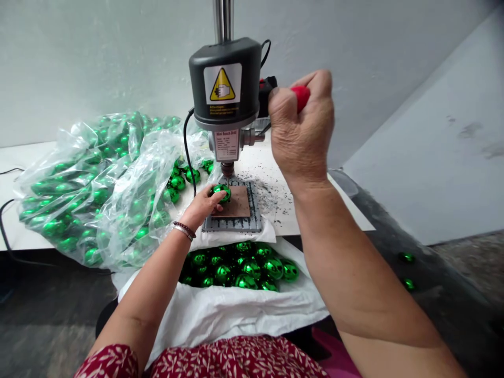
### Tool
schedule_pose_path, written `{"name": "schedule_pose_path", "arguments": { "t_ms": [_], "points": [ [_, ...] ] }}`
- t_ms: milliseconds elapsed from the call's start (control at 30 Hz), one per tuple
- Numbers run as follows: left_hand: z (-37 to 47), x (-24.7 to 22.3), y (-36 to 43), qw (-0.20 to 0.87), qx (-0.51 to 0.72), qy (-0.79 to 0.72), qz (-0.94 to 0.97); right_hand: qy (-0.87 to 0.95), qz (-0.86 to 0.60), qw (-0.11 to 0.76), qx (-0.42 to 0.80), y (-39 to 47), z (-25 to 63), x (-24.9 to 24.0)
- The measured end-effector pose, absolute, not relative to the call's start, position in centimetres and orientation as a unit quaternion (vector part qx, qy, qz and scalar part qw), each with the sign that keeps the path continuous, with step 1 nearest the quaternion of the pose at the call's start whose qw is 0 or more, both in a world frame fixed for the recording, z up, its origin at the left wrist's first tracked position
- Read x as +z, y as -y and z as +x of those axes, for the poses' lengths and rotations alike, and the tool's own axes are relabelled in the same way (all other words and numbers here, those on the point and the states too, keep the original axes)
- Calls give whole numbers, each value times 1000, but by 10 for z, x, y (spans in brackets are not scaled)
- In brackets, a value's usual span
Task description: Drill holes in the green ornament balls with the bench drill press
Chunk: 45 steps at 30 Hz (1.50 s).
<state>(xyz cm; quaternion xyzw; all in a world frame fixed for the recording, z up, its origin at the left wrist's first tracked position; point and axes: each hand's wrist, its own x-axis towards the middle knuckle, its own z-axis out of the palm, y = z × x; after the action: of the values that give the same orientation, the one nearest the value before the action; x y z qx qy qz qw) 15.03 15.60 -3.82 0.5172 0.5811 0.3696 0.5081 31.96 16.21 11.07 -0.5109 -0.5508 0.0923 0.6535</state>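
Under the chuck of a mini bench drill [225, 84], my left hand [202, 203] grips a shiny green ball [222, 192] on a brown board [239, 202]. The thin bit comes down at the ball's top; whether it has entered the ball I cannot tell. My right hand [303, 126] is raised beside the drill head, its fingers closed around the red-ended feed handle [301, 98]. Beneath the board lies the grey drill base [232, 224], strewn with dark shavings.
Left of the drill, a large clear plastic bag [118, 173] holds many green balls. More balls [244, 268] rest in a white sack [220, 310] at my lap. Dark shavings litter the white table [283, 205]. Two balls [407, 284] lie on the floor at right.
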Motion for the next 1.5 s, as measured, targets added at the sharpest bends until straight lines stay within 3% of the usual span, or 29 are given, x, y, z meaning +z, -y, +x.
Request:
{"name": "schedule_pose_path", "arguments": {
  "t_ms": [367,633,933,1267,1500],
  "points": [
    [158,-40,-160,488,344,-599,534,544,-493,671,104,-159,320,112],
    [161,-48,-156,300,304,-625,653,558,-471,678,76,-161,322,105],
    [166,-50,-152,291,314,-622,655,594,-462,659,4,-150,328,78],
    [167,-49,-153,275,299,-638,654,608,-468,641,3,-150,333,59],
    [167,-47,-152,292,295,-630,656,584,-455,669,-64,-149,328,52]
  ]
}}
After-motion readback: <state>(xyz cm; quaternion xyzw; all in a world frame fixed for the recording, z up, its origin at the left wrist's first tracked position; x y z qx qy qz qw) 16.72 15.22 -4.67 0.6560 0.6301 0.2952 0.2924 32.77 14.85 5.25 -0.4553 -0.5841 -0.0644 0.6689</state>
